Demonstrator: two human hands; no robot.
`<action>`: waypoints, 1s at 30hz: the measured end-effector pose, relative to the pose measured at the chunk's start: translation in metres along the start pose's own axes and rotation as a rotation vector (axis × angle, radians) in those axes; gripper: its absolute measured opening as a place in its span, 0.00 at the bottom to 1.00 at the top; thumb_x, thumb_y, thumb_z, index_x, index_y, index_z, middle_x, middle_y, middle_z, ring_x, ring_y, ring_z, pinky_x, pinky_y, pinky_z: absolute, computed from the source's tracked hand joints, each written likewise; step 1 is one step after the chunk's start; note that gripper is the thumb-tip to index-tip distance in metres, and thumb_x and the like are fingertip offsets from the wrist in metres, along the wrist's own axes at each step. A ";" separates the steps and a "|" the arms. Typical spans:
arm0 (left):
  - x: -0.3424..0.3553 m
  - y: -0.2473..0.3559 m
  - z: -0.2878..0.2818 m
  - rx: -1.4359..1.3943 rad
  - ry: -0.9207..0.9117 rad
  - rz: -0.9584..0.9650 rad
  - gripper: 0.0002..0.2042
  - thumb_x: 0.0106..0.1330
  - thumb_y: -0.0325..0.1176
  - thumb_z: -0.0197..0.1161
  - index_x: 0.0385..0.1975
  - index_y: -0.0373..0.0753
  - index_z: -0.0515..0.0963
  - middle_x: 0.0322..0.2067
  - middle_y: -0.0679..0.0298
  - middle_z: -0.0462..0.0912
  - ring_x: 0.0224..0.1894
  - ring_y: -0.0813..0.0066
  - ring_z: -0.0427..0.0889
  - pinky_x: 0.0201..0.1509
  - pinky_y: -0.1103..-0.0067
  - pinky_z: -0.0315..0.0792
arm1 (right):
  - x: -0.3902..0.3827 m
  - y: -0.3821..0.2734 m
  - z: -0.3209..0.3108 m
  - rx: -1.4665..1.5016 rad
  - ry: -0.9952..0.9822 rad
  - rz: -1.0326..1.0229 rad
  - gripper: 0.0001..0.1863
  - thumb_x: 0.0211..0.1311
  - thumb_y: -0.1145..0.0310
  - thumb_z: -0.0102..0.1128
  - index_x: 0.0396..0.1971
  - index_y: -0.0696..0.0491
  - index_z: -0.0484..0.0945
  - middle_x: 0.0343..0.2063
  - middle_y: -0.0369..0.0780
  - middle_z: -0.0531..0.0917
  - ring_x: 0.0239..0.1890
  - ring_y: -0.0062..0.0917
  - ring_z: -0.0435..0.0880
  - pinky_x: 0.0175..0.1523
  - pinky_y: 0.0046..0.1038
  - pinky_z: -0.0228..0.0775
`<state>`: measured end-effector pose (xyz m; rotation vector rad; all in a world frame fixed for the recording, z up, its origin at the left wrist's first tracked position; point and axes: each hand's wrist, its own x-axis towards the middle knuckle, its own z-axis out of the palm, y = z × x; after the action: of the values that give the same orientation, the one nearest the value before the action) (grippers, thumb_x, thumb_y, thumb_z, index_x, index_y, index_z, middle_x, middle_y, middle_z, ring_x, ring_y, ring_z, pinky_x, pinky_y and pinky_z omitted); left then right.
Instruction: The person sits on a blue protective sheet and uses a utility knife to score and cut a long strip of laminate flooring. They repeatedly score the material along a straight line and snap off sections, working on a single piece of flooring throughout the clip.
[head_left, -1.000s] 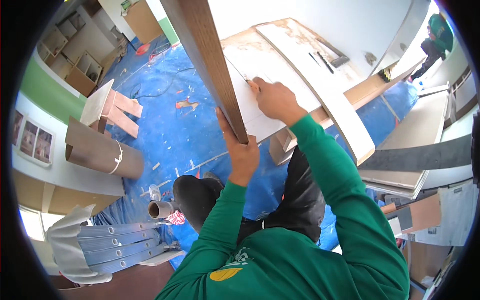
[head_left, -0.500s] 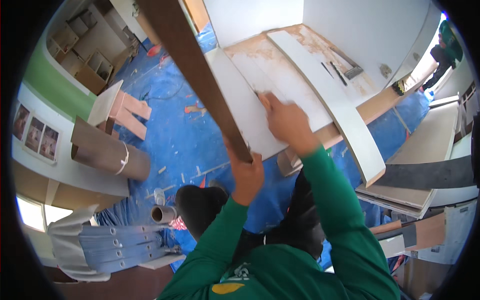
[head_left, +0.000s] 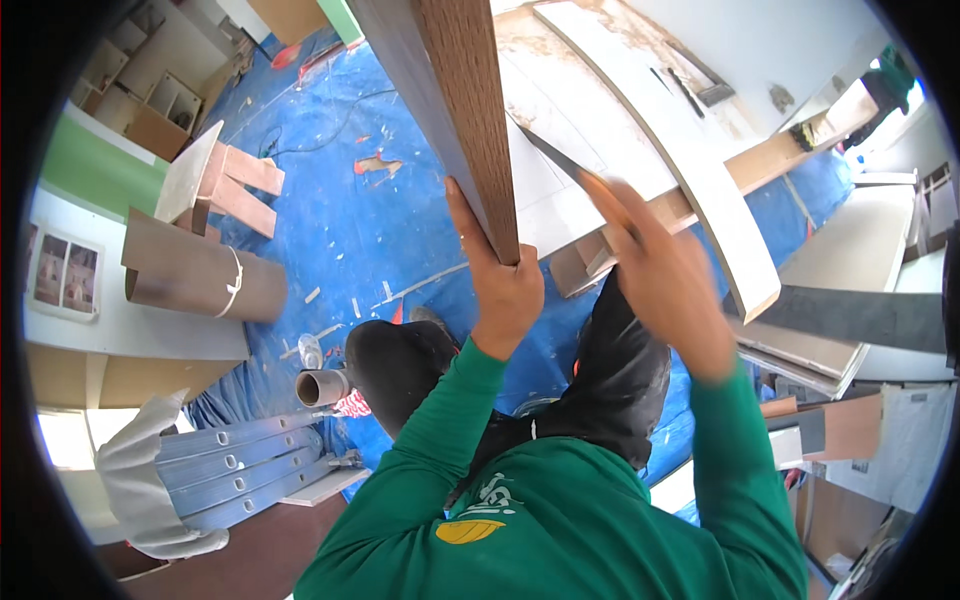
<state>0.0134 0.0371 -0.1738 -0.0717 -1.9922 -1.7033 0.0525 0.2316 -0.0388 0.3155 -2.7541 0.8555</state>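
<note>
My left hand [head_left: 507, 300] is wrapped around the lower end of a long board [head_left: 478, 120], its thumb side against the grey face. The board has a brown wood-grain edge and rises away from me past the top of the view. My right hand [head_left: 670, 285], slightly blurred, grips the orange handle of a file [head_left: 550, 152]. The file's dark, tapering blade points up and left, its tip close to the board's brown edge; whether they touch I cannot tell.
Beyond my hands is a white work surface [head_left: 570, 165] with a curved white strip [head_left: 665, 150] across it and dark tools [head_left: 688, 98] further back. Blue sheeting [head_left: 330, 200] covers the floor. A brown roll [head_left: 200, 270], a stool [head_left: 225, 185] and a folded ladder [head_left: 240, 465] stand left; panels [head_left: 830, 250] lean right.
My right hand has drawn back toward me and right with the file, whose blade now shows. The board has swung more upright and rightward in my left hand, turning its grey face into view.
</note>
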 end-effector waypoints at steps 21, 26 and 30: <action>0.013 0.012 0.024 -0.105 -0.033 0.061 0.49 0.65 0.18 0.54 0.89 0.30 0.40 0.87 0.39 0.46 0.90 0.40 0.47 0.91 0.57 0.46 | 0.128 0.024 0.062 -0.038 -0.034 0.105 0.21 0.81 0.63 0.56 0.69 0.44 0.79 0.34 0.60 0.89 0.40 0.62 0.89 0.45 0.60 0.79; 0.007 0.002 0.006 -0.061 0.003 0.071 0.49 0.65 0.17 0.53 0.89 0.31 0.40 0.87 0.40 0.47 0.89 0.39 0.48 0.91 0.57 0.46 | 0.062 0.005 0.025 0.006 0.004 -0.034 0.21 0.80 0.65 0.58 0.68 0.46 0.79 0.26 0.54 0.88 0.33 0.57 0.89 0.39 0.54 0.80; 0.008 0.000 0.003 -0.012 0.015 0.037 0.49 0.64 0.16 0.52 0.89 0.30 0.40 0.87 0.39 0.47 0.89 0.39 0.46 0.91 0.57 0.43 | -0.044 -0.017 -0.040 0.057 -0.042 0.143 0.25 0.80 0.69 0.59 0.74 0.45 0.76 0.27 0.54 0.88 0.29 0.55 0.89 0.38 0.50 0.79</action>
<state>0.0056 0.0376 -0.1704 -0.0989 -1.9578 -1.6881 0.1054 0.2472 -0.0102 0.1491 -2.8221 0.9749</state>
